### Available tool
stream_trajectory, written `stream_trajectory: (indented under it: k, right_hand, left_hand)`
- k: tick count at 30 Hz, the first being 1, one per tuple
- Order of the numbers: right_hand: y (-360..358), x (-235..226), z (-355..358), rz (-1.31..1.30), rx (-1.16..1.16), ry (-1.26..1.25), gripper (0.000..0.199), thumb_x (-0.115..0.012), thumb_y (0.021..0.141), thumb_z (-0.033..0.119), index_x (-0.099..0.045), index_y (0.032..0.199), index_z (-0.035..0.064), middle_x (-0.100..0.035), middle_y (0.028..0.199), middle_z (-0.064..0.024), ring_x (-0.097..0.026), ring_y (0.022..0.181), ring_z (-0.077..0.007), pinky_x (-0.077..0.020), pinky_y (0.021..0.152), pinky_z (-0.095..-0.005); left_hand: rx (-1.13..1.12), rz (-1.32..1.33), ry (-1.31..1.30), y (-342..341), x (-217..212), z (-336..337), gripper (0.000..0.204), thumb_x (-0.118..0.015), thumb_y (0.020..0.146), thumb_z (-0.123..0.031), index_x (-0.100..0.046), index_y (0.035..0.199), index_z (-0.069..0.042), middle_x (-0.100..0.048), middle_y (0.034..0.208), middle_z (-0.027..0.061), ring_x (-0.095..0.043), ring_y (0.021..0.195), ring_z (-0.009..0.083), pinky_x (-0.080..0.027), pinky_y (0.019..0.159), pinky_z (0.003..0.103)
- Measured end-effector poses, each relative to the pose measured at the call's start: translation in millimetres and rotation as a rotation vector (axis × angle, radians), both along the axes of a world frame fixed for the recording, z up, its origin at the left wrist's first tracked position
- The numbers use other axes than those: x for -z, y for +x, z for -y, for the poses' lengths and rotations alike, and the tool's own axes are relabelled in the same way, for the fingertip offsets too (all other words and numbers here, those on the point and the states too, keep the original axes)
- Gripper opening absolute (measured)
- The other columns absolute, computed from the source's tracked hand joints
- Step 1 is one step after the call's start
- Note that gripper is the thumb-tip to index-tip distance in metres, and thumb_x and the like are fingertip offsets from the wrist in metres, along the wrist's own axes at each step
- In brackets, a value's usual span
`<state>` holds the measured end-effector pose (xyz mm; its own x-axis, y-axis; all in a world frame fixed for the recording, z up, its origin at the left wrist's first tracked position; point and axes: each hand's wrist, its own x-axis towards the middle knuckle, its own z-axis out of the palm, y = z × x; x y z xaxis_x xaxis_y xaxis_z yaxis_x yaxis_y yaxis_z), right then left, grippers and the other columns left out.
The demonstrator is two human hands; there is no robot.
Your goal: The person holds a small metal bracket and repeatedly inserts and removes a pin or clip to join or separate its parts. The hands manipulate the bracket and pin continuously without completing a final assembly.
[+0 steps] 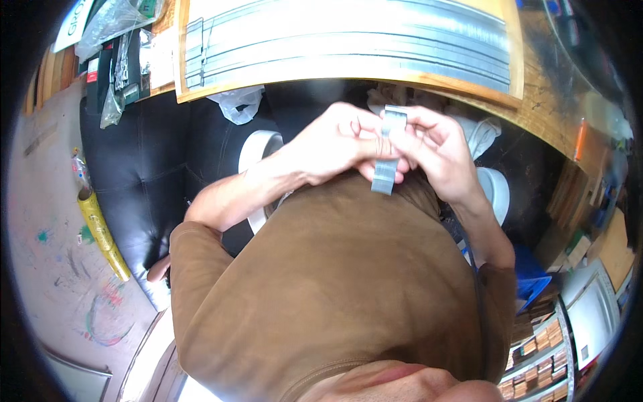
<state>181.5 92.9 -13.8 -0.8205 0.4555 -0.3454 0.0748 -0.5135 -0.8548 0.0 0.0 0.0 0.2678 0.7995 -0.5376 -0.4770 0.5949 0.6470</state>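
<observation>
A short, flat grey strip with a metallic sheen is pinched upright between my two hands, in front of my chest. My left hand grips it about the middle with thumb and fingers closed. From the other side, my right hand holds the upper part, its thumb lying against the strip. Fingers cover the strip's middle, so only its top and lower end show. Just beyond my hands is a wooden-edged board bearing several long grey strips laid side by side.
The board rests on a wooden table. Tools and plastic bags lie at its left. Below are a black padded surface and a crumpled white bag. A yellow tube stands left; shelves of small blocks are at right.
</observation>
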Motion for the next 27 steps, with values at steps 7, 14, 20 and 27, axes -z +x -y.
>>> stream_trajectory:
  k: [7,14,20,27]
  right_hand:
    - [-22,28,-4,-0.065,0.261,-0.206,0.018,-0.064,0.096,0.014,-0.070,0.099,-0.0036,-0.065,0.073,-0.0004,-0.054,0.058,-0.0030,-0.0442,0.053,-0.0170]
    - [-19,23,1,-0.045,0.126,0.293,0.015,-0.070,0.087,-0.001,-0.071,0.101,-0.0045,-0.065,0.082,-0.0042,-0.059,0.072,-0.0099,-0.0487,0.064,-0.0217]
    - [-20,20,9,-0.157,0.078,0.681,0.012,-0.078,0.082,0.004,-0.074,0.092,-0.0011,-0.060,0.082,-0.0054,-0.056,0.073,-0.0120,-0.0443,0.063,-0.0233]
    - [-31,22,-1,-0.209,-0.032,0.581,0.019,-0.079,0.080,0.003,-0.076,0.098,0.0008,-0.065,0.086,-0.0051,-0.059,0.074,-0.0104,-0.0474,0.063,-0.0219]
  left_hand:
    - [-0.068,0.022,-0.009,-9,16,-20,0.019,-0.065,0.095,-0.012,-0.069,0.107,0.003,-0.074,0.093,0.0121,-0.073,0.083,0.0180,-0.058,0.062,0.020]
    - [0.036,-0.561,0.308,-8,24,3,0.017,-0.068,0.094,-0.015,-0.073,0.099,0.001,-0.073,0.080,0.0093,-0.064,0.073,0.0061,-0.051,0.063,0.025]
    - [-0.181,-0.911,0.630,9,31,31,0.014,-0.070,0.086,-0.001,-0.073,0.099,0.001,-0.064,0.067,0.0122,-0.060,0.055,0.0152,-0.046,0.051,0.027]
    - [-0.377,-0.924,0.584,17,34,37,0.006,-0.070,0.085,0.000,-0.072,0.090,0.003,-0.067,0.071,0.0155,-0.065,0.056,0.0192,-0.049,0.052,0.027]
